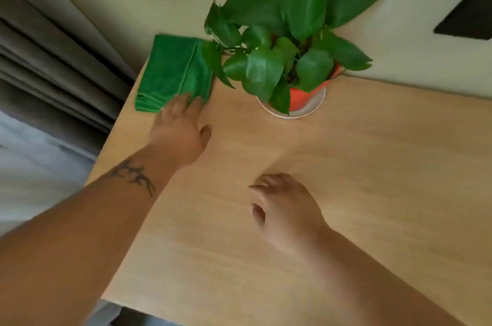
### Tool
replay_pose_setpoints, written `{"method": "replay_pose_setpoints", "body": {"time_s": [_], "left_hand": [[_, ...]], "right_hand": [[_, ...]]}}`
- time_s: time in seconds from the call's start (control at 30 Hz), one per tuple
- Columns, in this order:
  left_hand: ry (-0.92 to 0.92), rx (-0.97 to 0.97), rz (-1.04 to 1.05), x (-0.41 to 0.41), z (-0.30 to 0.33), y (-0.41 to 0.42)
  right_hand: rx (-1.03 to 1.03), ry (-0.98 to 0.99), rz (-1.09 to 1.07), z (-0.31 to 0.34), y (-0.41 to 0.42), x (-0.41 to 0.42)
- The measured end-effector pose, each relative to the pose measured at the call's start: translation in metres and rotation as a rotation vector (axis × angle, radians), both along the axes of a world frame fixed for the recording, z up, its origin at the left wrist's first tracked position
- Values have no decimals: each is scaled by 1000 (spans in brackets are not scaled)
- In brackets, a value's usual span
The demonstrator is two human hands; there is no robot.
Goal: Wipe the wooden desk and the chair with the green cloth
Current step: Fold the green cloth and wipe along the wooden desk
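Note:
A folded green cloth (170,73) lies at the far left corner of the light wooden desk (359,179), against the wall. My left hand (179,130) is stretched out flat with its fingertips resting on the cloth's near edge, fingers apart and not closed around it. Over the middle of the desk hovers my right hand (285,208), fingers loosely curled and holding nothing. No chair is in view.
A leafy potted plant (282,41) in an orange pot on a white saucer (306,110) stands right of the cloth, its leaves overhanging it. Grey curtains (53,73) hang left of the desk's left edge. The wall runs behind.

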State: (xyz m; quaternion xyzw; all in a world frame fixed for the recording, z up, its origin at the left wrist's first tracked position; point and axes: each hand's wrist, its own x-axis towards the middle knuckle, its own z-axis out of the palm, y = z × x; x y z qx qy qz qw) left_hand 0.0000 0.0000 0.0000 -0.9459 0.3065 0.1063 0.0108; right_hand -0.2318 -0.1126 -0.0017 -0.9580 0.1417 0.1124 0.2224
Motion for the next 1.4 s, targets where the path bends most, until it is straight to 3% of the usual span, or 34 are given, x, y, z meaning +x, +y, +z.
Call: {"method": "replay_pose_setpoints", "body": {"time_s": [0.17,0.37,0.5,0.6,0.7,0.8,0.9,0.97,1.03,1.1,1.13,1.23,1.3,1.4], "left_hand": [[-22,-46,92,51,-25,-3],[-145,-38,75,27,-11,1],[-7,-185,81,-3,-4,18],[-56,-357,260,5,-1,28],[74,-317,426,24,-3,27],[110,-316,346,32,-3,14],[174,-355,285,32,6,4],[369,-431,266,31,13,6],[590,-509,230,27,26,14],[698,-467,123,18,43,22],[738,-433,64,13,52,25],[866,-416,-40,0,77,32],[842,-423,-53,-3,91,37],[639,-381,-25,-9,104,47]], "right_hand": [[1,-45,-48,-7,2,24],[68,1,-135,-7,-2,47],[200,20,-205,-6,-5,55],[278,1,-261,-7,-6,62],[447,-93,-393,-10,-5,75],[653,-55,-447,-8,0,88],[720,44,-275,-7,1,87],[685,46,-215,-3,-3,84],[538,-148,-250,7,-12,84],[435,-356,-194,23,-20,88],[458,-353,-113,32,-21,91],[508,-47,138,56,-8,106],[453,16,176,62,-7,112],[219,36,203,76,-17,112]]}}
